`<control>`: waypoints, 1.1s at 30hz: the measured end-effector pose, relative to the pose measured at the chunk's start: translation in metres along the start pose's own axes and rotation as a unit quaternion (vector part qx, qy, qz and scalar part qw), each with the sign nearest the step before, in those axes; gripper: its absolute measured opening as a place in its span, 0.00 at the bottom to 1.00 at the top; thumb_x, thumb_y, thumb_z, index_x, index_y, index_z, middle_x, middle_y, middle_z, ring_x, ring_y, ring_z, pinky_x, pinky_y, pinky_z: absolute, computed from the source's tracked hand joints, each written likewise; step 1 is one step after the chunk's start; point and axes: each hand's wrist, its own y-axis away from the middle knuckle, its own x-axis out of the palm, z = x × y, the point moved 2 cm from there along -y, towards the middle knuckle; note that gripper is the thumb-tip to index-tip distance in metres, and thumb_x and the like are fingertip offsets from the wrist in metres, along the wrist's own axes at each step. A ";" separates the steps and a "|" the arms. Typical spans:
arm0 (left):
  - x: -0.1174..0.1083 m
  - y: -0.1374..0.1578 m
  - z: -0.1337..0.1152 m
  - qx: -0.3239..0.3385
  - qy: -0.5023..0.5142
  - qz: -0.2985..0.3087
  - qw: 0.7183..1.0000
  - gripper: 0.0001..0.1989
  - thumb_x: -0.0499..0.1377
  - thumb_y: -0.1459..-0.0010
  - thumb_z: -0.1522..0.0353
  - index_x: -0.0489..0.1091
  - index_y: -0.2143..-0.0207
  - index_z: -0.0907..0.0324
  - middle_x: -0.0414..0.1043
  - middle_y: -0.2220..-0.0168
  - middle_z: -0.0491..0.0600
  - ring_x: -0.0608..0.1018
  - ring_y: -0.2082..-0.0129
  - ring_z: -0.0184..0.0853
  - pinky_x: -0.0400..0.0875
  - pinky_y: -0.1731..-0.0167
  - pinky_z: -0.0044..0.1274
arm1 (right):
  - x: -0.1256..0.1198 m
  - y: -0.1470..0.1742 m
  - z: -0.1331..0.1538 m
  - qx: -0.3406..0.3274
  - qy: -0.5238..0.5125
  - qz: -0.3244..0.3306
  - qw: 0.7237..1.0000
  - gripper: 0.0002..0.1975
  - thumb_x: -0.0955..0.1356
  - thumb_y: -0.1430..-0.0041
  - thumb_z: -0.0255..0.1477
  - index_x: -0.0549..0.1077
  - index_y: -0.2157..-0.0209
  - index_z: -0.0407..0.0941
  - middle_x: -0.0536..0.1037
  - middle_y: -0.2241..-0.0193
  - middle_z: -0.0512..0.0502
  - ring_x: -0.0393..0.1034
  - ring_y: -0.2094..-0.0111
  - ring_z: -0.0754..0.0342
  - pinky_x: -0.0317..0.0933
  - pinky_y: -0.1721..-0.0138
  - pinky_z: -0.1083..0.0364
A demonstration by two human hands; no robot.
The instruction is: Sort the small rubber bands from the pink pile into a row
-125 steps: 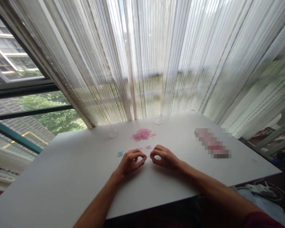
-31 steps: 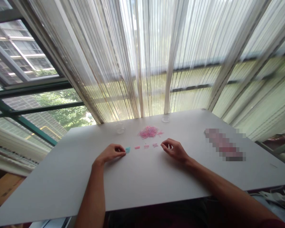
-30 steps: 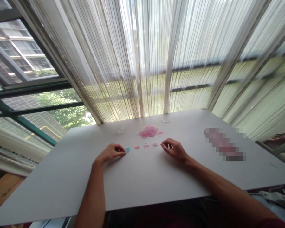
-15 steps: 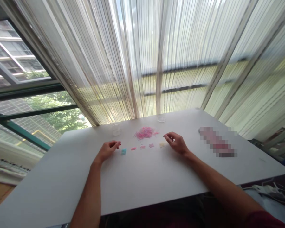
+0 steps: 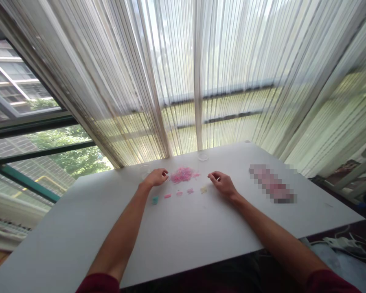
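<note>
A loose pile of pink and purple thin pieces [image 5: 182, 175] lies on the white table [image 5: 183, 232]; their exact kind is too small to tell. My left hand [image 5: 156, 178] is at the pile's left edge, fingers curled together. To the right of the pile, my right hand [image 5: 223, 185] hovers with thumb and fingers pinched. Whatever either hand may hold is hidden. In front of the pile runs a row of small groups: teal [image 5: 155, 200], pink [image 5: 167, 196], pale pink [image 5: 179, 194], purplish pink [image 5: 190, 191] and pale yellow [image 5: 203, 190], the last nearest my right hand.
Towards the back edge stand a clear round dish [image 5: 202, 157] and another clear container [image 5: 144, 170], partly behind my left hand. A blurred-out pinkish long object [image 5: 272, 184] lies on the right. Sheer curtains [image 5: 183, 81] hang behind the table. Cables [image 5: 347, 244] are at lower right.
My left hand has moved forward and right, from beside the teal group to the pile's edge. My right hand stays nearly in place, fingers still pinched. The view has shifted slightly.
</note>
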 end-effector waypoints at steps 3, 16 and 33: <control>0.006 -0.006 0.002 -0.027 -0.036 0.029 0.999 0.12 0.59 0.48 0.65 0.78 0.64 0.60 0.80 0.62 0.54 0.80 0.62 0.40 0.72 0.64 0.23 | 0.000 0.000 0.001 -0.001 -0.001 0.004 1.000 0.17 0.63 0.42 0.40 0.77 0.71 0.44 0.78 0.75 0.46 0.70 0.74 0.53 0.63 0.69 0.55; -0.002 0.017 -0.007 -0.040 -0.099 0.003 0.994 0.12 0.55 0.42 0.65 0.77 0.62 0.58 0.79 0.59 0.53 0.78 0.59 0.40 0.69 0.65 0.23 | 0.001 0.001 0.005 -0.013 -0.002 0.006 1.000 0.15 0.64 0.42 0.38 0.76 0.72 0.44 0.78 0.76 0.48 0.69 0.74 0.54 0.63 0.69 0.56; 0.064 0.101 -0.071 0.214 0.173 -0.105 0.956 0.03 0.61 0.48 0.70 0.75 0.70 0.57 0.71 0.78 0.42 0.67 0.80 0.26 0.62 0.75 0.19 | 0.018 0.050 0.060 -0.293 0.000 0.155 0.943 0.05 0.69 0.42 0.29 0.74 0.63 0.44 0.74 0.71 0.46 0.69 0.69 0.54 0.65 0.66 0.56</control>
